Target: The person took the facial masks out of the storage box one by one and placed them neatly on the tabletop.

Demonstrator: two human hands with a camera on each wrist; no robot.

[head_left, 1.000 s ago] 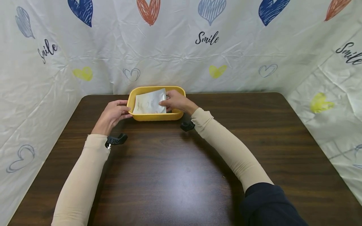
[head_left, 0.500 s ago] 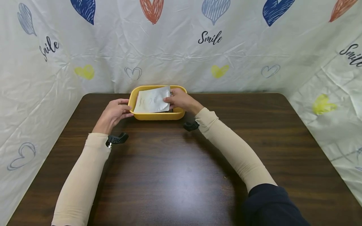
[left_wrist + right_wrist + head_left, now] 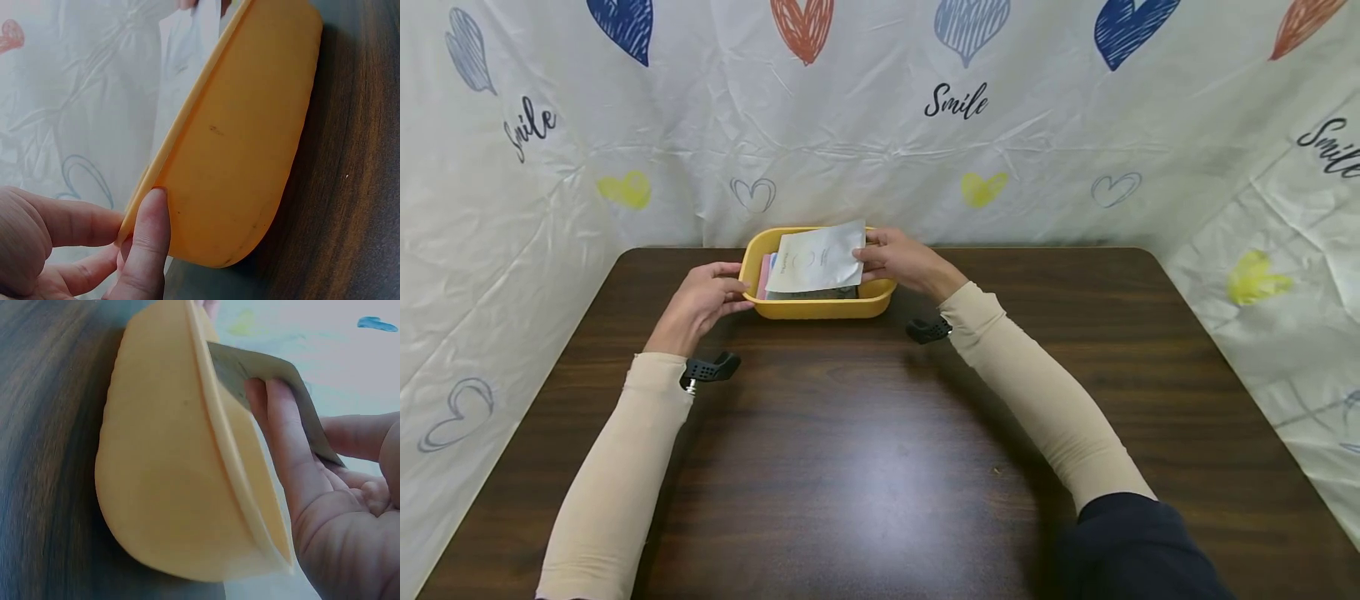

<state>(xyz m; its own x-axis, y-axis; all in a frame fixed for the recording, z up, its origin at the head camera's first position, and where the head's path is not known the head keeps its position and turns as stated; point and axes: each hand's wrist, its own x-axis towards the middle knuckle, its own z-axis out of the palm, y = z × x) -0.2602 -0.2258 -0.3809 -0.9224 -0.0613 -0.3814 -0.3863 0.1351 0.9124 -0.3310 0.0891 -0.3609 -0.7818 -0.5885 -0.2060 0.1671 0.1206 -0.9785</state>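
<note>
A yellow plastic tub (image 3: 820,311) stands at the far edge of the table. My left hand (image 3: 700,300) pinches its left rim, the thumb (image 3: 145,231) outside and a finger on the inner side in the left wrist view. At the tub's right end, my right hand (image 3: 904,262) grips the edge of a flat white sachet (image 3: 816,260), thumb on top and fingers (image 3: 289,431) beneath. The sachet is tilted, its right side raised above the rim. Under it show a pink strip (image 3: 763,279), a bit of blue and a dark flat item (image 3: 814,294), partly hidden.
The dark wooden table (image 3: 820,450) reaches toward me. A white cloth (image 3: 865,167) with printed hearts hangs right behind the tub and along both sides. Black wrist straps (image 3: 711,368) stick out below both wrists.
My right hand has drawn the sachet up and to the right, uncovering the pink, blue and dark items beneath. The left hand keeps its hold on the rim.
</note>
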